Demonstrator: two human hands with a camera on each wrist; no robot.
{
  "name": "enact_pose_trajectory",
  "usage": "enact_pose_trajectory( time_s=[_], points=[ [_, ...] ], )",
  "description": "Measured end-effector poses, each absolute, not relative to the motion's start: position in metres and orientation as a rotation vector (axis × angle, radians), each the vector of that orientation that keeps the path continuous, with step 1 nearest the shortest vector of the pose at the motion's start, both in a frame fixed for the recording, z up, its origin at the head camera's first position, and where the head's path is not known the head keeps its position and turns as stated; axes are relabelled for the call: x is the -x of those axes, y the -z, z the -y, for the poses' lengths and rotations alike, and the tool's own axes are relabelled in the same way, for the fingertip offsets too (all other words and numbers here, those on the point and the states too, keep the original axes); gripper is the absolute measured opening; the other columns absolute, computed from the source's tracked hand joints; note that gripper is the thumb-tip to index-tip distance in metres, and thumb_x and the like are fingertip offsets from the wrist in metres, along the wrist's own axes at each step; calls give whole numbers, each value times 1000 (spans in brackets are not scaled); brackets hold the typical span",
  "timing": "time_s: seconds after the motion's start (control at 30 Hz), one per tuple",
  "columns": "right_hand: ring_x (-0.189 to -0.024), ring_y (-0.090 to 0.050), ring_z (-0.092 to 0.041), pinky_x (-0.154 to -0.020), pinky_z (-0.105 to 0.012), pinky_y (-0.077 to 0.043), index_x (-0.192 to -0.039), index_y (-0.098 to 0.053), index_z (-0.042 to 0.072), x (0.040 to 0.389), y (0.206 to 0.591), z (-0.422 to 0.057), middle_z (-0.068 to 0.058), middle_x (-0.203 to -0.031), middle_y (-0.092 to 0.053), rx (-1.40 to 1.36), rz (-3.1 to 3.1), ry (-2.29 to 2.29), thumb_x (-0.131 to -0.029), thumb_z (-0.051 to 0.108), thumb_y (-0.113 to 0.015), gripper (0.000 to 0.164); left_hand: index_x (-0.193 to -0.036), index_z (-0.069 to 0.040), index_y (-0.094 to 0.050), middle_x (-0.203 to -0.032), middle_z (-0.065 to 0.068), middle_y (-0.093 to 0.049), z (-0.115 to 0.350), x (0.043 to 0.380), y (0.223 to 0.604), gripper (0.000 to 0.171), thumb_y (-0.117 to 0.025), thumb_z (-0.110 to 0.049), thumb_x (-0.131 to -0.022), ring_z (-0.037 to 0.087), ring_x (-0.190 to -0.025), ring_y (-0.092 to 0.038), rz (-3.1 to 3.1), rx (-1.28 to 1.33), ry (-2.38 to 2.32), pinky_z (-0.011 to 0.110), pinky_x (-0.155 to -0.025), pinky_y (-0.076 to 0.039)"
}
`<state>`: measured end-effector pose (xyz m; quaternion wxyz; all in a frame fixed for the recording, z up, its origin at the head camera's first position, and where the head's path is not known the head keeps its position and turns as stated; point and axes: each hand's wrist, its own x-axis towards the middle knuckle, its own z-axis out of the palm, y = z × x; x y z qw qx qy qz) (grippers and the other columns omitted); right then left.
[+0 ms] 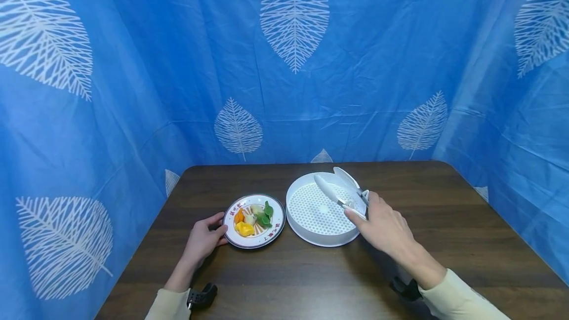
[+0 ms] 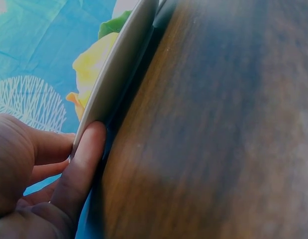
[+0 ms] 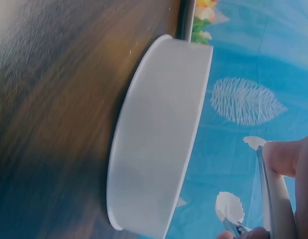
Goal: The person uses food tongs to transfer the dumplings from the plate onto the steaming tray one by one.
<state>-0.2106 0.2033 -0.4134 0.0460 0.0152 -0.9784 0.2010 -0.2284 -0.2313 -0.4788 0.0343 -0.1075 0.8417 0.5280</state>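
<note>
My left hand pinches the near left rim of a white, dark-edged plate, thumb and fingers on opposite faces in the left wrist view. On the plate lie colored dumpling-like pieces: yellow, orange, green and whitish. My right hand grips a pair of tongs with white, broad tips. Spread apart, the tips reach over a round white steamer tray with a perforated bottom. The right wrist view shows the tray's tall side wall below the tongs.
Plate and tray stand side by side on a dark wooden table. A blue curtain with white leaf prints hangs behind the table and along both sides. Dark straps are on both wrists.
</note>
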Motion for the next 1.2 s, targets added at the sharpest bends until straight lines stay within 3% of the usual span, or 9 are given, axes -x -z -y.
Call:
enact_pose_trajectory(
  time_s=[0.3, 0.57, 0.93, 1.1, 1.2],
  points=[
    [-116, -65, -43, -89, -62, -58, -150, -39, -6, 205, 415, -186, -28, -144, -55, -133, 2963, -620, -91, 73, -58, 100, -153, -7, -48, -146, 25, -48, 232, 230, 481, 54, -63, -11, -102, 17, -80, -67, -2579, 350, -1637, 22, -72, -63],
    [-91, -70, -31, -74, -53, -59, -138, -51, 0, 202, 416, -175, -21, -128, -67, -236, 2934, -588, -89, 69, -64, 85, -153, -8, -49, -145, 25, -48, 231, 230, 482, 53, -63, -11, -102, 17, -79, -67, -2578, 356, -1629, 23, -73, -63],
    [-107, -69, -30, -89, -55, -59, -144, -53, 7, 197, 416, -156, -14, -138, -65, -330, 2961, -592, -88, 70, -65, 85, -153, -7, -48, -146, 26, -48, 231, 231, 480, 53, -63, -11, -102, 17, -80, -66, -2591, 357, -1614, 24, -73, -63],
    [-104, -70, -27, -86, -51, -60, -140, -57, 11, 196, 419, -146, -10, -131, -69, -381, 2939, -571, -87, 66, -69, 77, -153, -6, -48, -145, 28, -48, 231, 230, 480, 54, -63, -11, -102, 16, -79, -66, -2598, 346, -1612, 24, -73, -63],
    [-94, -68, -21, -79, -45, -59, -136, -59, 14, 195, 421, -141, -6, -123, -71, -413, 2930, -561, -86, 64, -70, 72, -154, -7, -48, -146, 27, -48, 231, 231, 481, 54, -63, -11, -102, 16, -79, -66, -2588, 350, -1617, 24, -73, -63]
  ],
)
